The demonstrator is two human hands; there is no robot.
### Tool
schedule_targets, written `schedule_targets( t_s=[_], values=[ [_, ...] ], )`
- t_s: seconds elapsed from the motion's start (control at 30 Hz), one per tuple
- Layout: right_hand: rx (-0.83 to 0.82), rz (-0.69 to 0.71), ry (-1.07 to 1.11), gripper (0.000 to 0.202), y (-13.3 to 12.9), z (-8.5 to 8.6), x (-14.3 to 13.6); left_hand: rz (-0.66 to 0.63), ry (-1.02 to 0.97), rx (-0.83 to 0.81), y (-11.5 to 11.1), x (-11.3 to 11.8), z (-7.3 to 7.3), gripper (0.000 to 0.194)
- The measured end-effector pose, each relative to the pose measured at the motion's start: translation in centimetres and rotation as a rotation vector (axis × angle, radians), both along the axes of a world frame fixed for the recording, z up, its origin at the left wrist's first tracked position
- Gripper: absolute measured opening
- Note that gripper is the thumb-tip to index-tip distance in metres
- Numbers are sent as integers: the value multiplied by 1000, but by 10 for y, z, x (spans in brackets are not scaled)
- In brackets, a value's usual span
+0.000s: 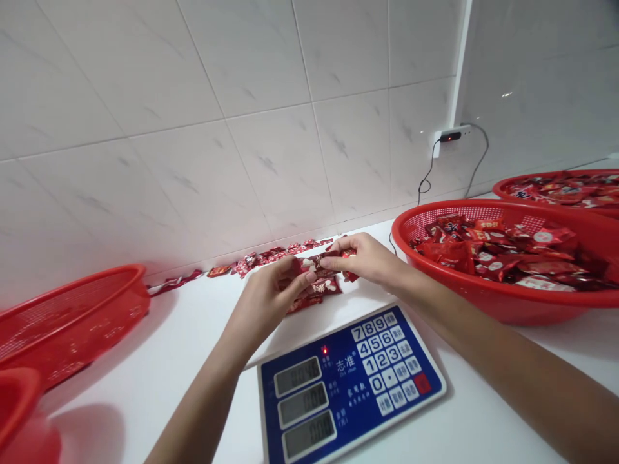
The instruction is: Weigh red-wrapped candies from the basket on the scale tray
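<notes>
My left hand [275,290] is closed, its thumb and fingers pinching dark red wrapped candies [325,285] above the white pan of a digital scale [353,380]. From the other side, my right hand [360,258] grips the same bunch between thumb and fingers. White characters are printed on some wrappers. My fingers hide part of the bunch, so I cannot tell how many pieces each hand holds. Below the pan, the scale's blue panel shows three grey displays and a keypad, with a small red light lit.
A red basket [405,258] full of red-wrapped candies stands at right, another [503,188] behind it. Red baskets [106,316] are at left, one [29,419] near the front edge. Loose packets [265,258] line the tiled wall. A black cable [425,177] hangs from the socket.
</notes>
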State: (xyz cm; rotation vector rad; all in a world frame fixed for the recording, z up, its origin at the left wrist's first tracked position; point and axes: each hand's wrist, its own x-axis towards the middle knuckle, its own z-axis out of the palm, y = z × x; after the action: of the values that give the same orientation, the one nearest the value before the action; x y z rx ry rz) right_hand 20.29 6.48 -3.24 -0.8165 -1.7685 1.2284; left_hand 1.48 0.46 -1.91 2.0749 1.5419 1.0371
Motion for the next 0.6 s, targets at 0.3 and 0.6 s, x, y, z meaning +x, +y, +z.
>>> schedule_targets(
  t_s=[0.3, 0.6],
  values=[
    [16, 41, 29, 16, 0, 1, 2, 14, 12, 58, -4, 2, 5, 28],
    [-181, -158, 87, 28, -5, 23, 16, 244, 129, 185, 1, -17, 6, 18]
  ],
)
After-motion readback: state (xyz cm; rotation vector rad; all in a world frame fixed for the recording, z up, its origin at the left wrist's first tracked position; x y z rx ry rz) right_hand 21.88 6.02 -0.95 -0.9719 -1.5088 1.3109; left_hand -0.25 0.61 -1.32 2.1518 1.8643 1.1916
